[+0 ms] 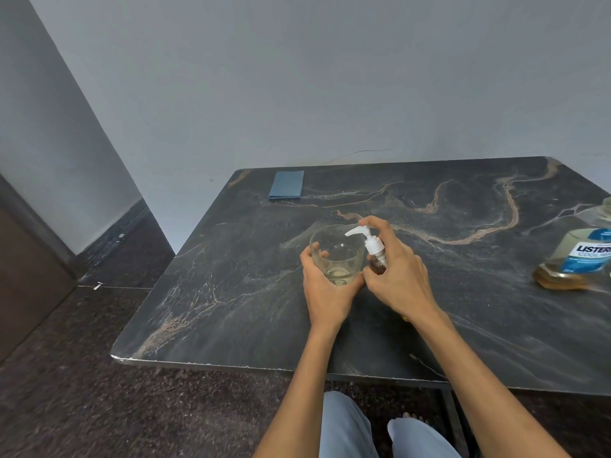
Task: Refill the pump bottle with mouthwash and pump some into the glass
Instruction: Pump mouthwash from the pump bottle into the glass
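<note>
Left hand point(325, 289): fingers curl round the near side of the glass point(335, 256), which stands on the dark marbled table point(231, 276) with a little pale liquid at its bottom. Right hand point(401, 276): fingers grip the pump bottle point(375, 249) just beside the glass, forefinger on top of the white pump head, spout over the glass's rim. Mouthwash bottle point(583, 259) stands well right of those fingers. Folded blue cloth point(286, 184) lies far beyond the left fingers.
</note>
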